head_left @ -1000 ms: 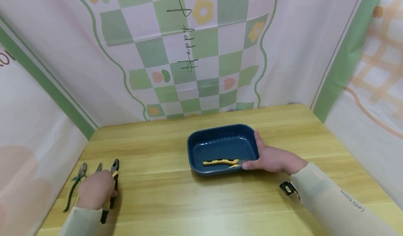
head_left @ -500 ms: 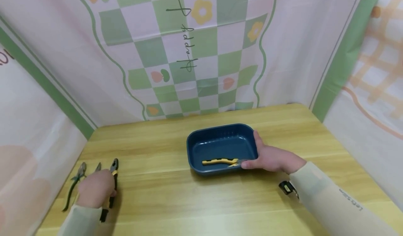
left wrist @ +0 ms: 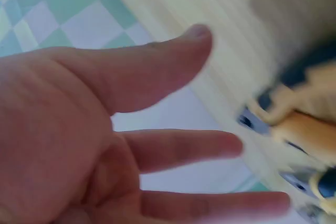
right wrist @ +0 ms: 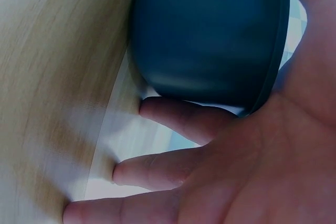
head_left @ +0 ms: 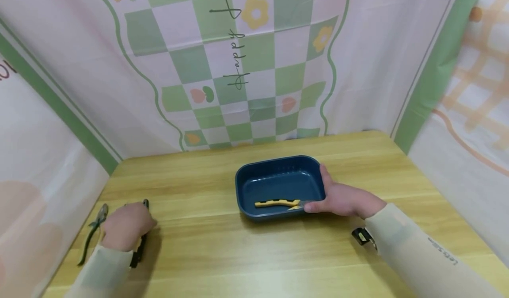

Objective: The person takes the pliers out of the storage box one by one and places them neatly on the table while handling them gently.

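My left hand (head_left: pixel 126 227) hovers at the table's left over a row of pliers; in the left wrist view its thumb and fingers are spread and hold nothing. Green-handled pliers (head_left: pixel 90 240) lie left of it. Black-and-yellow pliers (head_left: pixel 141 246) show partly from under its right side. Grey-jawed pliers with a yellow-orange handle (left wrist: pixel 302 132) blur past its fingertips. My right hand (head_left: pixel 345 200) holds the near right corner of a dark blue tray (head_left: pixel 242 213), thumb over the rim, other fingers outside. A yellow-handled tool (head_left: pixel 274 203) lies in the tray, its tip hidden by the thumb.
A small black tape measure (head_left: pixel 361 236) lies beside the right sleeve. The wood-grain table (head_left: pixel 222 262) is bordered by a patterned cloth (head_left: pixel 258 55) at the back and both sides.
My left hand has shifted slightly right and away from me, its thumb now sticking out to the right over the pliers. The right hand and tray stay put.
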The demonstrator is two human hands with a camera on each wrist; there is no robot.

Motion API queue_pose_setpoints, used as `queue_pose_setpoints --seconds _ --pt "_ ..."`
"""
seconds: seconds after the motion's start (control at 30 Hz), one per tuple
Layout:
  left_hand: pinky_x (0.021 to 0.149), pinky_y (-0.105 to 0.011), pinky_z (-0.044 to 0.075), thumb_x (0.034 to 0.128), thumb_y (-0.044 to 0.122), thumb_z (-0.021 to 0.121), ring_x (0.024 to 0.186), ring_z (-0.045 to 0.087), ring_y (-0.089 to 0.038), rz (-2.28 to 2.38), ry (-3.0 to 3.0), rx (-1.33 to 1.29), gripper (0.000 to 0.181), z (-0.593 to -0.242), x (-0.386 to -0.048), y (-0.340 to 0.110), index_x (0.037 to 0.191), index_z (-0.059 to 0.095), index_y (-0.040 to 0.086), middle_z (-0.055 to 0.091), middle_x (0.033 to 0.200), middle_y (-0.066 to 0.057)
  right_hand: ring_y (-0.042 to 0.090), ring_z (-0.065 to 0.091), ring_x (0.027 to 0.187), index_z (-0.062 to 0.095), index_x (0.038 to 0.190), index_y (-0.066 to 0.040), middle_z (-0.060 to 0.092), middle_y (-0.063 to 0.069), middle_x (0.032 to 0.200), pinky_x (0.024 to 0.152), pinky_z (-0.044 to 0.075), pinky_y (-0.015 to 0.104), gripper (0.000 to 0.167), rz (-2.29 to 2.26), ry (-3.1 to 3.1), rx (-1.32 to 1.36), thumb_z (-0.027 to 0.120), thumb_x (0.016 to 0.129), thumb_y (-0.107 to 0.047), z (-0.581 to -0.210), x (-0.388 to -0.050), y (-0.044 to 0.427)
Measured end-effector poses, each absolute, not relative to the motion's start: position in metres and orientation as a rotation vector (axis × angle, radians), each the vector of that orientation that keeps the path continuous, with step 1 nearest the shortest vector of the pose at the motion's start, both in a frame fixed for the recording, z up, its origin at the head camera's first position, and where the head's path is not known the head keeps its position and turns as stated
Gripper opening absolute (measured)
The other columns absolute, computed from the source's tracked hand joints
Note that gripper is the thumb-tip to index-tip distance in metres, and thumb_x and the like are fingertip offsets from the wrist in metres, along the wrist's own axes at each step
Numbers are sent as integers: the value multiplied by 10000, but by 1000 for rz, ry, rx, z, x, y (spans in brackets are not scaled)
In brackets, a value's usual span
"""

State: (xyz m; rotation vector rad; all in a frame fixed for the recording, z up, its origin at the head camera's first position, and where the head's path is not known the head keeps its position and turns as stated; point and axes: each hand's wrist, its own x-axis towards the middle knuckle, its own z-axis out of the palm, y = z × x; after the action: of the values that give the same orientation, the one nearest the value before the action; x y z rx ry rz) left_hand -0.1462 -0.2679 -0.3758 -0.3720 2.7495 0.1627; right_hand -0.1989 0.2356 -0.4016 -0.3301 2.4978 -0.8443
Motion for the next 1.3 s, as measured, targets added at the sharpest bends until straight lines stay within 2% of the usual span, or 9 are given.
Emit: queue_pose_setpoints --seconds 0.07,0.17,0.3,0.4,0.53,0.77,1.03,1.17,1.3 --pt "505 -404 444 917 269 668 611 518 -235 194 2815 -301 293 -372 -148 -259 721 629 54 607 735 -114 452 445 1288 -307 1483 -32 132 402 1536 1063 318 590 1359 -842 2501 -333 712 821 -641 -402 -199 236" --pt "497 -413 467 920 268 678 645 566 -246 213 2911 -132 288 -364 -156 -242 1029 705 2 681 956 -198 437 466 1273 -306 1482 -27 159 408 1525 1064 322 583 1362 -837 2505 -336 713 820 -641 -402 -199 235" --pt "703 -490 535 945 384 677 949 654 -353 218 2950 55 646 -349 -174 -211 1437 497 7 585 1323 -230 430 486 1257 -303 1482 -20 182 414 1514 1061 328 579 1366 -827 2512 -337 713 816 -646 -401 -199 235" --pt "871 -534 497 941 443 678 1075 630 -361 241 2945 195 693 -338 -186 -183 1479 465 62 647 1241 -181 428 493 1251 -303 1481 -18 191 416 1510 1057 334 578 1366 -821 2513 -338 712 817 -646 -401 -199 235" --pt "939 -492 477 929 446 696 1063 647 -299 224 2941 394 662 -326 -193 -140 1460 504 100 696 1156 -112 419 500 1242 -301 1481 -14 205 418 1505 1052 343 576 1363 -817 2514 -340 711 820 -644 -400 -199 235" --pt "971 -418 469 896 362 762 1182 591 -232 129 2877 568 607 -320 -209 -84 1415 562 118 611 1344 -30 433 491 1251 -296 1481 -6 206 423 1500 1054 337 577 1355 -824 2513 -343 711 827 -634 -398 -198 235" --pt "984 -384 458 887 386 768 1184 582 -197 25 2768 651 573 -324 -229 -43 1378 603 140 611 1342 15 451 452 1280 -292 1486 -11 180 422 1510 1057 326 589 1352 -832 2509 -332 711 826 -635 -399 -198 235" --pt "843 -353 524 893 345 768 954 649 -154 -85 2757 700 347 -331 -232 -24 1174 708 150 694 1117 31 430 469 1258 -288 1487 -8 204 429 1497 1048 338 584 1350 -841 2507 -332 716 828 -626 -400 -199 235" --pt "608 -312 514 917 290 742 651 563 -124 -200 2743 738 126 -339 -229 -7 876 693 181 637 779 52 421 475 1252 -284 1489 -8 212 430 1493 1046 342 579 1343 -836 2509 -341 711 832 -626 -399 -200 235"
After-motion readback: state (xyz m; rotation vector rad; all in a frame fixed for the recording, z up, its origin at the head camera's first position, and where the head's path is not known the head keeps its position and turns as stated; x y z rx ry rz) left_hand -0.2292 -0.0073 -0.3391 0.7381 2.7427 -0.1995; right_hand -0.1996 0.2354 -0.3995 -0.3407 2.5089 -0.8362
